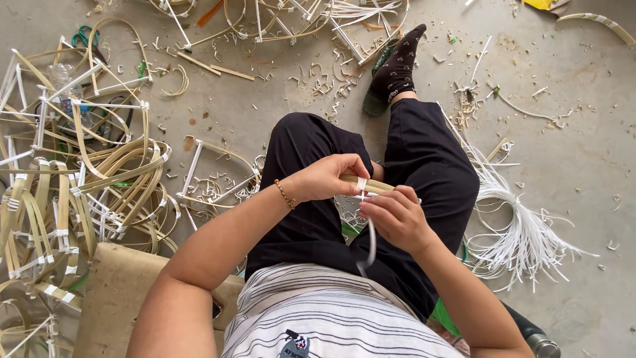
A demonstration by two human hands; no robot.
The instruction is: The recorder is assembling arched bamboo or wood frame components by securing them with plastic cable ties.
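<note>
While the left hand (328, 178) pinches a pale bent bamboo strip (371, 185) above the lap, the right hand (396, 215) pinches a white plastic binding strip (370, 232) wrapped round it; the wrap looks begun, its tail hanging loose. Bound bamboo frames (79, 179) pile on the concrete floor (563, 166).

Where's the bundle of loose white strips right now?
In the head view, the bundle of white strips lies on the concrete floor at the person's right, just beyond the bent right knee and right hand.

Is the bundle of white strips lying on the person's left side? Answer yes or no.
No, the bundle of white strips lies on the floor to their right.
</note>
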